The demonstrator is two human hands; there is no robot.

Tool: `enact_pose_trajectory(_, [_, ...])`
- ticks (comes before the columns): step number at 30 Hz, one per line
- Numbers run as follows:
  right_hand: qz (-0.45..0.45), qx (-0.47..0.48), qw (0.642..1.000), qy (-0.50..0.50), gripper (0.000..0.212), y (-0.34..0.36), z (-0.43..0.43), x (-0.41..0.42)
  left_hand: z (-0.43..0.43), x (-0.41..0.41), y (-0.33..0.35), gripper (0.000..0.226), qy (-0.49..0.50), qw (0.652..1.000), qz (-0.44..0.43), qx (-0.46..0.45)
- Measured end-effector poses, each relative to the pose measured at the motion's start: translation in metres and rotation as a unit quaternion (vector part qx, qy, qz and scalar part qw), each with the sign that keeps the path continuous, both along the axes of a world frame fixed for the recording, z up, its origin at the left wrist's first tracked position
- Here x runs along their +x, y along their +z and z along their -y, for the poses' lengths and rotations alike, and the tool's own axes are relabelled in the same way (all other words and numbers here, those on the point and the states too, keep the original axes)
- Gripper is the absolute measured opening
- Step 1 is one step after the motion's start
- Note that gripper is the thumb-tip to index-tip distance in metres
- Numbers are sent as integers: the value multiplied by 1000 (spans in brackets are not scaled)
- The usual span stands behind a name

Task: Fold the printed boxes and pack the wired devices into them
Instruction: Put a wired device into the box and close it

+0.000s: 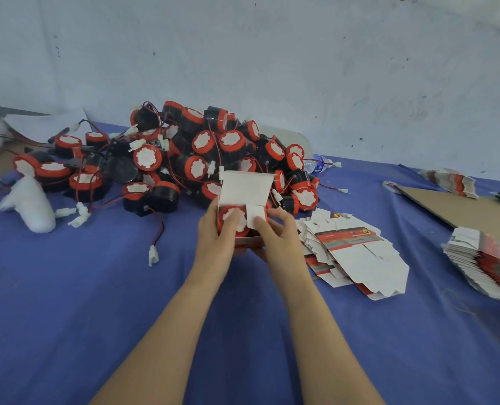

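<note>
**Device in the box, lid flap up**

In the middle of the frame, you hold one printed box point(244, 187) in both hands just above the blue cloth point(96, 302). Your left hand point(217, 232) has its fingers curled round the box's left side, and its thumb lies across the white face of the wired device point(224, 215) sitting inside. Your right hand point(275, 233) grips the right side from below, its thumb pressing on a small white side flap point(256, 214) that is partly folded over the opening. The long lid flap stands upright, showing its white inner face.

Just behind the box, the pile of wired devices point(207, 147) fills the centre and spreads toward the left of the frame. They are black drums with red rims, tangled in red and black leads. One white connector point(153, 254) lies apart on the cloth, to the left of your hands.

Just right of your right hand is a fanned stack of flat box blanks point(359, 252). A second stack point(485, 261) sits at the right edge, below a brown cardboard sheet point(459, 209). A water bottle point(316, 164) lies behind the pile, and a white padded bundle point(29, 206) lies at the left.
</note>
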State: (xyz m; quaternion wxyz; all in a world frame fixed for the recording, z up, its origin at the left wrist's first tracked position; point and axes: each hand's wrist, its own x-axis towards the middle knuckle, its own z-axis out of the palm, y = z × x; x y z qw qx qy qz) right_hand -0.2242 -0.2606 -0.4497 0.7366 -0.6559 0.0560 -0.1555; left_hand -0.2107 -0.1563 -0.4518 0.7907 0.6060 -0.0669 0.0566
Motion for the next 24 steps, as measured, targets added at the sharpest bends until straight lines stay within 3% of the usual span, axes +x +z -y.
enact_pose_trajectory(4, [-9,46,999,-7,34,0,10,2,-5,-3,1,62,-119,991,-37,-57])
enact_pose_trajectory(8, [-11,35,999,-5,34,-3,14,3,-2,-4,-1,23,-90,996,10,16])
enact_pose_trajectory(10, [-9,34,999,18,41,-4,14,1,-1,-2,-7,29,-67,995,38,58])
enact_pose_trajectory(16, [54,-41,994,85,34,-4,8,0,-9,2,-5,31,-15,999,-27,-35])
enact_pose_trajectory(20, [53,-96,983,145,18,-2,8,-3,-13,8,-6,30,-3,994,-90,-67])
enact_pose_trajectory(24, [35,-138,973,185,29,1,6,-9,-16,9,-2,34,13,992,-113,-47])
